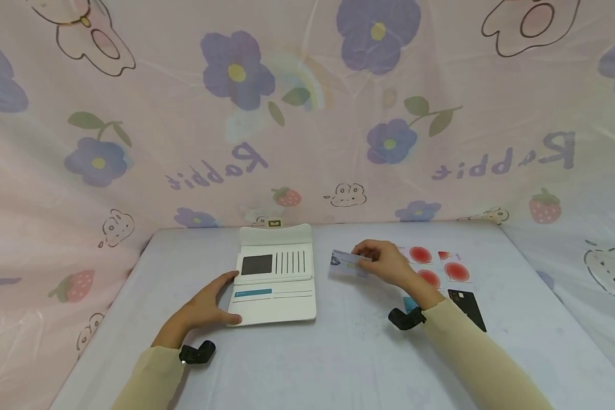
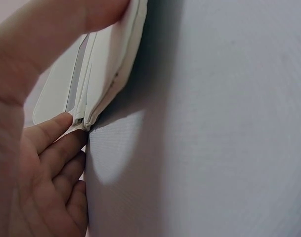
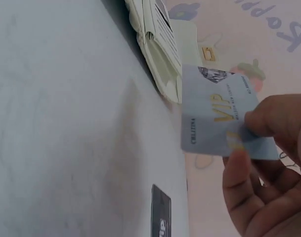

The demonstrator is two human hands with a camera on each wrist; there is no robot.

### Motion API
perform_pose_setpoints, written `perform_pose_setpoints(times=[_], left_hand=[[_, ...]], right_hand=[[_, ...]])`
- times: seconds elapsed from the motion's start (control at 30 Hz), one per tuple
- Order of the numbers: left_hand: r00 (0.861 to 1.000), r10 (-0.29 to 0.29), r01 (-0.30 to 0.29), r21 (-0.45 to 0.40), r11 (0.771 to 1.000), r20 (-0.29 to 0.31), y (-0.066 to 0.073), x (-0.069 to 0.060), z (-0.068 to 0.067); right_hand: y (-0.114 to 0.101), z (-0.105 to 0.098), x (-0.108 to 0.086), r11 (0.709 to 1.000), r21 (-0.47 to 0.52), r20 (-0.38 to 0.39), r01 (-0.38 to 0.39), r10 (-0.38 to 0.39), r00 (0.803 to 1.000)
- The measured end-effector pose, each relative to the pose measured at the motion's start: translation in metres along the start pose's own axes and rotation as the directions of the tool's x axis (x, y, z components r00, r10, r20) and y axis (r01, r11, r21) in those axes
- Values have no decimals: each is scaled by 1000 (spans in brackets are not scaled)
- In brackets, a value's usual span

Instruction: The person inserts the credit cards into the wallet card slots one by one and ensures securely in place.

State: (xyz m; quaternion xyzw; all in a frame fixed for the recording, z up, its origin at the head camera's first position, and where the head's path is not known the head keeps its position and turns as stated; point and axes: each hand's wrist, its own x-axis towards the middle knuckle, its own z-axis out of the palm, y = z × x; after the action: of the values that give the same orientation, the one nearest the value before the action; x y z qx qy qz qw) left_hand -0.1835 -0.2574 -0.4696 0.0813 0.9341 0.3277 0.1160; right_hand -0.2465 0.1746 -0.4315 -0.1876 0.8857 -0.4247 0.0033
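A white wallet [image 1: 274, 310] lies unfolded on the table, showing card slots, a dark window and a blue-edged card [image 1: 253, 292] tucked in its lower part. My left hand [image 1: 205, 307] rests at the wallet's left side, thumb on the near corner and fingertips touching the edge, spread apart. Between thumb and fingers, my right hand [image 1: 386, 263] pinches a silver-grey VIP card [image 3: 209, 113] with a diamond picture. That card is tilted in the air, to the right of the wallet and apart from it.
Several red-and-white cards [image 1: 457, 272] lie at the right, partly behind the right arm. A black card [image 1: 467, 310] and a blue card [image 1: 410, 303] are nearer the right sleeve. A patterned cloth [image 1: 307, 125] hangs behind the white table [image 1: 287, 370].
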Motion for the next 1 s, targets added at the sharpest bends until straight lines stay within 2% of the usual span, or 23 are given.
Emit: perform_pose_setpoints(times=[0.23, 0.5, 1.0], left_hand=[[1000, -15, 15, 13, 1000, 1, 0, 1, 2], [1000, 26, -26, -12, 1000, -3, -2, 0, 2], [1000, 27, -27, 3, 1000, -1, -4, 1, 1]], right_hand=[[-13, 7, 3, 998, 50, -20, 39, -38, 999], [-24, 16, 5, 994, 96, -8, 55, -55, 998], [-51, 41, 10, 979, 187, 3, 75, -77, 997]])
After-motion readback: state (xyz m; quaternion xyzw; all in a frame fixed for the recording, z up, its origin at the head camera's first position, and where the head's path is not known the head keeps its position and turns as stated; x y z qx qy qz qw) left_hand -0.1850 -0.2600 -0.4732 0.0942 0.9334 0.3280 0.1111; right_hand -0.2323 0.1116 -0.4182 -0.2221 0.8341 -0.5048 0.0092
